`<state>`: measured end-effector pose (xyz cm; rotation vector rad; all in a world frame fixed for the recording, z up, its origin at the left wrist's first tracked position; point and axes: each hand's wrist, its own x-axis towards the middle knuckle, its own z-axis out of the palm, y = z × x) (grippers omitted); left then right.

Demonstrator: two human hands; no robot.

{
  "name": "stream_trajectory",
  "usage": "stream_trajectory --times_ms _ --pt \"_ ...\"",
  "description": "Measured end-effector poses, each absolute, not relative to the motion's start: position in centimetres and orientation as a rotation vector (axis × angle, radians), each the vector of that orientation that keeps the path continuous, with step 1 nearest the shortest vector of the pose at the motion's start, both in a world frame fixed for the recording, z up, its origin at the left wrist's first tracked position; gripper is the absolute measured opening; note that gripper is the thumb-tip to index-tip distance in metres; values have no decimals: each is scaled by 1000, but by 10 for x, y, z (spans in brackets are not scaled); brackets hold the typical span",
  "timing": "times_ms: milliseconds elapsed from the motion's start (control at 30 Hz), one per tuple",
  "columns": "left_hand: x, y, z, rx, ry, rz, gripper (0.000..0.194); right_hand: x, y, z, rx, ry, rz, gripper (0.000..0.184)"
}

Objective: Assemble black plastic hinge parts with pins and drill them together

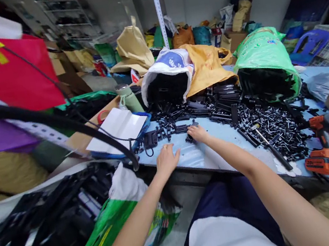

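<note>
Taking the white sack [169,60] as the landmark, the small black parts [184,128] lie on the worktop [186,157] between it and the person. The right hand [198,132] has its fingers bent against them, and could drag neighbouring pieces along because they lie so close together. The left hand [167,158], fingers apart and seemingly empty, is left of it near the worktop's edge; a careless sweep there could push pieces over. The black cable [89,130], left of the white sack, could snag the left hand if it swung outward. Right of the white sack, the loose screws [280,132] could slide and mix with the black parts if the heap were bumped, and the hammer [272,148] could tip off, its handle being close to the edge. The green bag [261,48], also to the right, could spill if knocked, since its mouth is open.

Whether the right hand grips a part or only touches it, I cannot tell; its fingers cover the contact. The white sack's contents are mostly lost in shadow, motion blur softens small shapes, and the large bag [113,229] at lower left is cut off by the frame
</note>
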<state>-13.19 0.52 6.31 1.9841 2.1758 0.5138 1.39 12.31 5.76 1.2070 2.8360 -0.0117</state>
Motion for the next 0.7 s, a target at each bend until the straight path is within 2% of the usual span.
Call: stream_trajectory --times_ms 133,233,300,400,500,600,700 --pt "-125 86 73 2132 2163 139 36 43 121 50 1080 2881 -71 25" --pt "-120 112 66 2225 2045 2 36 78 104 48 1205 2992 -385 28" --pt "-118 118 58 2261 1996 -48 36 102 90 49 1457 2982 -881 34" --pt "-115 118 49 2344 1945 -114 36 132 66 51 1813 2542 -1821 35" --pt "-112 116 46 2362 1975 -124 33 152 47 49 2053 1950 -2399 38" --pt "-109 114 47 2340 2024 -67 31 167 33 46 2221 1722 -2550 44" --pt "-104 109 48 2259 2026 -2 34 178 18 49 2293 2114 -2208 46"
